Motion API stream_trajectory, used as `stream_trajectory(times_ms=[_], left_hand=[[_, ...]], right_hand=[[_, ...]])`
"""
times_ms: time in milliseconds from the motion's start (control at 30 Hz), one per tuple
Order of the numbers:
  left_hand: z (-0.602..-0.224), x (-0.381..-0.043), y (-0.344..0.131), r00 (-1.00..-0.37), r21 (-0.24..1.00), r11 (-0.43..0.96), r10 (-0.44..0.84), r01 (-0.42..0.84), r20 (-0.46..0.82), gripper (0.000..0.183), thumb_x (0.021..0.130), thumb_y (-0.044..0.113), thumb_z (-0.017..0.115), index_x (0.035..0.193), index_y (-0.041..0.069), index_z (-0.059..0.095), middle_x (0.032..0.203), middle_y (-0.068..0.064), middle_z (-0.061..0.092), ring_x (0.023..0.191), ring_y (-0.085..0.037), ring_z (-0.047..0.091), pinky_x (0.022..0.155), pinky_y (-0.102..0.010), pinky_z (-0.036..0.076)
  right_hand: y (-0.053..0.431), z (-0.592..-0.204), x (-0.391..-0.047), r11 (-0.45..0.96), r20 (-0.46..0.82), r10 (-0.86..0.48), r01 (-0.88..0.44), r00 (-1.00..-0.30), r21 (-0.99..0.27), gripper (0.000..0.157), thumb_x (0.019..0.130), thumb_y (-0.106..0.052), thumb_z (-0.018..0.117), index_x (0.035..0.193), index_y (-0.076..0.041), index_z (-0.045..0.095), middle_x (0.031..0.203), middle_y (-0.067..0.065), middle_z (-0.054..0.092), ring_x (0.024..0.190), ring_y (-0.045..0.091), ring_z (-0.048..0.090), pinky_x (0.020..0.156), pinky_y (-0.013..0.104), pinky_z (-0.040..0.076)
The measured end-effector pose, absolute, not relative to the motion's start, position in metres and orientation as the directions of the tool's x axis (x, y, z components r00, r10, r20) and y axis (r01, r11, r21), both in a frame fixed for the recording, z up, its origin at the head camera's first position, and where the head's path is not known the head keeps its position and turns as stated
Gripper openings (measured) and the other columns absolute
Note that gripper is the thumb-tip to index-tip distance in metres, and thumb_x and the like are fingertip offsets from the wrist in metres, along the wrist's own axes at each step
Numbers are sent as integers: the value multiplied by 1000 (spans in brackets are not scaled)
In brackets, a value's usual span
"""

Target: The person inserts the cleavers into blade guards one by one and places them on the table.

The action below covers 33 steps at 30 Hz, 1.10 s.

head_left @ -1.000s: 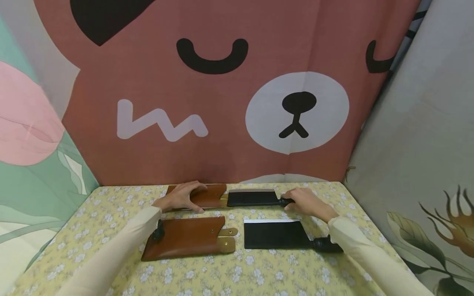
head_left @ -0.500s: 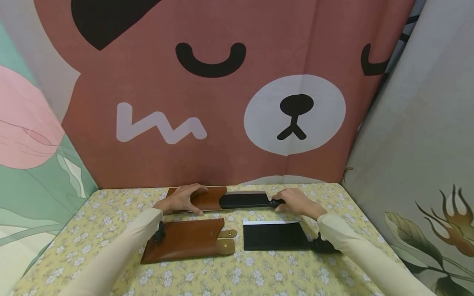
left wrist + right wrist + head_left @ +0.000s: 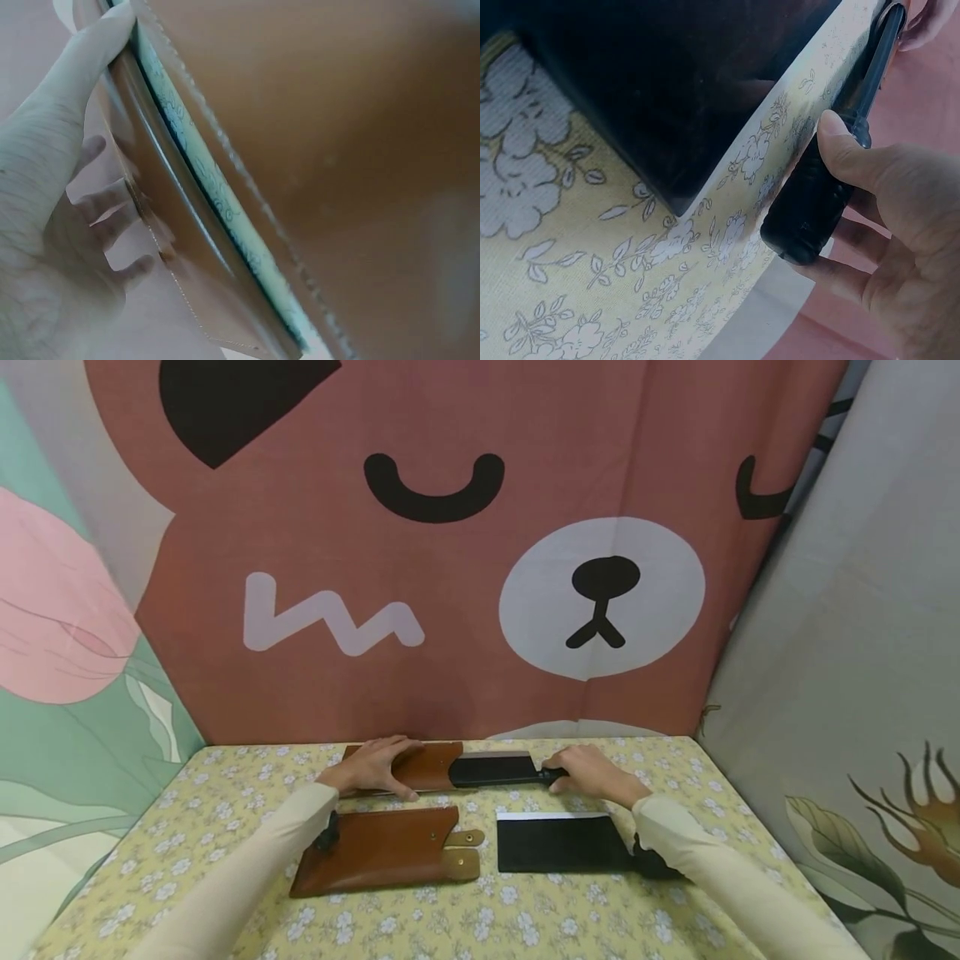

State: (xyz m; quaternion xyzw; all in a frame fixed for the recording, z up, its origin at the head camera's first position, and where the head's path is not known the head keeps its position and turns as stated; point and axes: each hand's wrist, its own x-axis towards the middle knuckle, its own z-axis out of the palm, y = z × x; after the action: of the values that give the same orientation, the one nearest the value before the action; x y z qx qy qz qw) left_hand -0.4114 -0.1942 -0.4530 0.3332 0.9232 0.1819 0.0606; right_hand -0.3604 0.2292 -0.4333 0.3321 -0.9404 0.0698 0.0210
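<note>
At the back of the table my left hand (image 3: 372, 765) holds a brown leather knife sheath (image 3: 431, 764), thumb along its near edge and fingers over the far side. In the left wrist view the thumb (image 3: 90, 56) lies on the sheath's edge and the fingertips reach its far border. My right hand (image 3: 595, 772) grips the black handle (image 3: 810, 199) of a cleaver (image 3: 491, 770), thumb on top and fingers underneath. The left end of this black blade sits inside the sheath's mouth; the rest shows between sheath and hand.
Nearer me lie a second brown sheath (image 3: 375, 853) with two tan snap straps and a second black cleaver (image 3: 561, 843), its handle partly behind the right sleeve. A flowered yellow cloth (image 3: 420, 927) covers the table. A bear-print curtain (image 3: 450, 693) stands right behind, with fabric at both sides.
The right hand has moved left with the cleaver, and the blade's end has gone from beside the sheath into its mouth. The left hand has stayed on the sheath.
</note>
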Motion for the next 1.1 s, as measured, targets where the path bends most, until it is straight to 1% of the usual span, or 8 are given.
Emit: stream_trajectory(times_ms=[133,267,500,600,733,900,1000,1100], left_hand=[[-454,-412,-194,-774,327,730,633,600,7,105,81,51,88,161,5,40,159,-29,40,143,-50,42,114,-72,33],[-453,-411,-194,-780,325,737,626,592,0,106,80,52,88,160,3,40,158,-29,40,140,-49,45,110,-70,38],[-456,-415,-192,-786,340,747,617,571,-34,113,79,60,86,162,3,36,158,-26,38,142,-47,40,114,-72,30],[-457,-419,-193,-785,334,749,618,572,-41,115,78,64,85,162,2,35,157,-26,37,142,-47,39,114,-72,28],[-456,-421,-195,-784,356,743,620,567,-43,114,78,60,87,162,2,36,157,-26,37,141,-47,39,113,-72,28],[-455,-422,-194,-789,384,746,611,545,-69,113,78,55,90,163,4,36,160,-25,35,144,-46,36,115,-71,26],[-454,-420,-192,-789,385,747,610,541,-74,113,78,56,90,163,5,35,160,-25,34,145,-47,35,115,-70,26],[-452,-418,-191,-789,378,749,610,544,-72,113,78,56,89,163,4,36,159,-26,35,144,-48,35,115,-70,26]], right_hand=[[228,-435,-361,773,95,-619,-627,-779,-102,43,92,-25,81,128,-3,75,122,13,76,101,30,74,75,41,61],[227,-438,-361,780,92,-611,-617,-787,-101,43,91,-26,82,129,-5,75,123,12,76,99,29,75,74,40,61],[224,-441,-362,780,76,-608,-612,-791,-132,45,92,-25,81,130,-3,74,122,13,76,99,29,74,76,42,62],[223,-441,-363,778,75,-609,-613,-790,-137,45,92,-25,81,130,-2,74,122,13,76,96,28,74,74,42,61],[220,-440,-366,779,73,-609,-613,-790,-132,45,91,-24,82,129,-2,74,121,13,76,95,27,75,74,41,61],[215,-439,-368,761,63,-632,-634,-773,-139,43,91,-23,82,128,-2,75,121,14,76,98,28,75,79,42,63],[211,-438,-369,749,60,-647,-648,-760,-139,41,91,-22,82,126,-2,76,119,14,77,92,24,75,78,39,63],[206,-437,-370,739,60,-660,-662,-748,-127,38,91,-21,82,124,-4,77,115,13,78,82,20,74,73,36,61]])
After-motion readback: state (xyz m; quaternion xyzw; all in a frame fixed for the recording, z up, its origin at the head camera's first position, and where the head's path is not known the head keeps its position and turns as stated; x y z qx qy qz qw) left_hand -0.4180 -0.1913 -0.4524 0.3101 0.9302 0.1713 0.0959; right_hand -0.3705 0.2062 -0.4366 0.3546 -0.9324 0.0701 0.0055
